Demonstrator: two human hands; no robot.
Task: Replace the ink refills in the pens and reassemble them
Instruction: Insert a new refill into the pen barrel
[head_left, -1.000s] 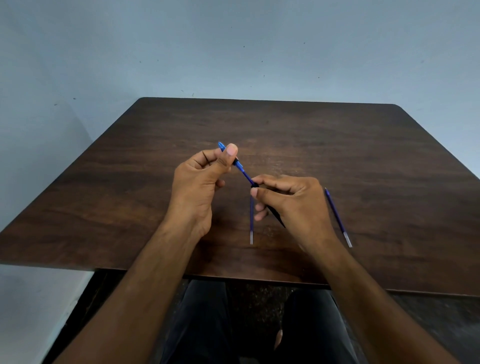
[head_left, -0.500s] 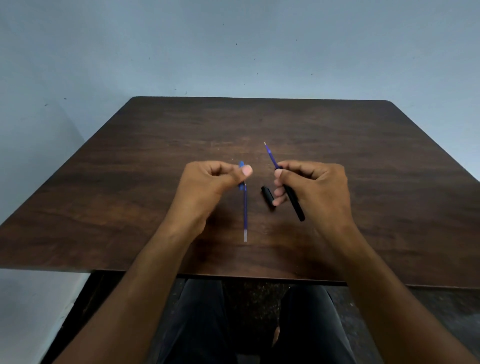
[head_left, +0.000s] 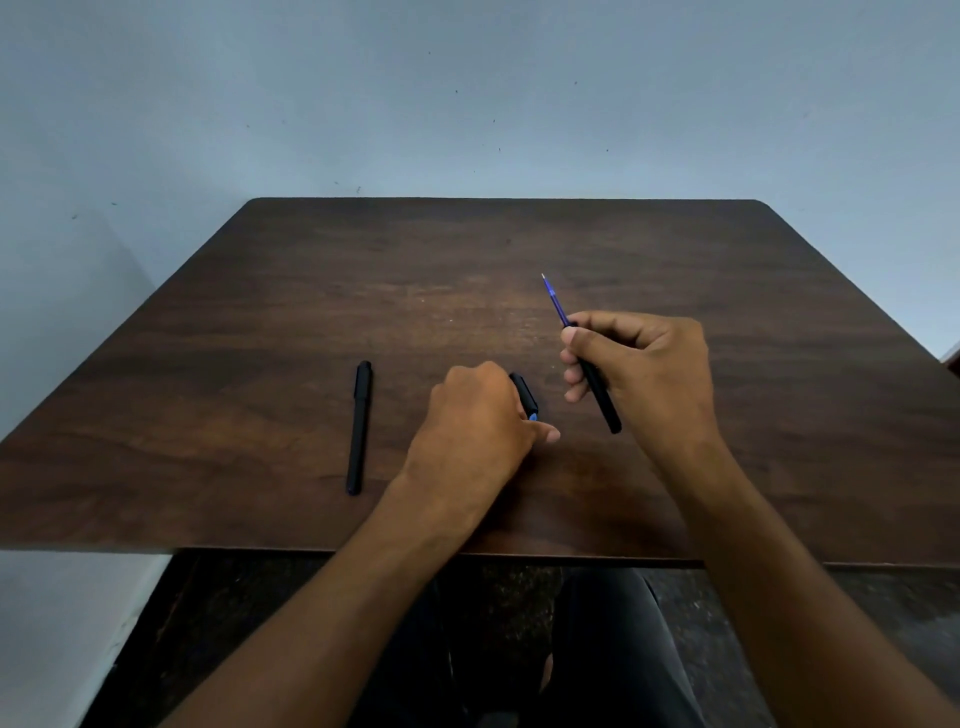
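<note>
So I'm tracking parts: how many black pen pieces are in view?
3: a whole pen lying left on the table, a barrel in the right hand, a short piece at the left hand.

A dark brown wood-grain table (head_left: 260, 364) carries a slim matte black capped pen (head_left: 358, 428), a short black pen piece with a blue end (head_left: 524, 396), and a black pen barrel (head_left: 602, 397) showing a translucent blue refill (head_left: 556, 301), before a pale blue-grey speckled wall (head_left: 467, 93).

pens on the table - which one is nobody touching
The capped black pen lying alone left of the left hand. The other barrel is gripped by the right hand.
</note>
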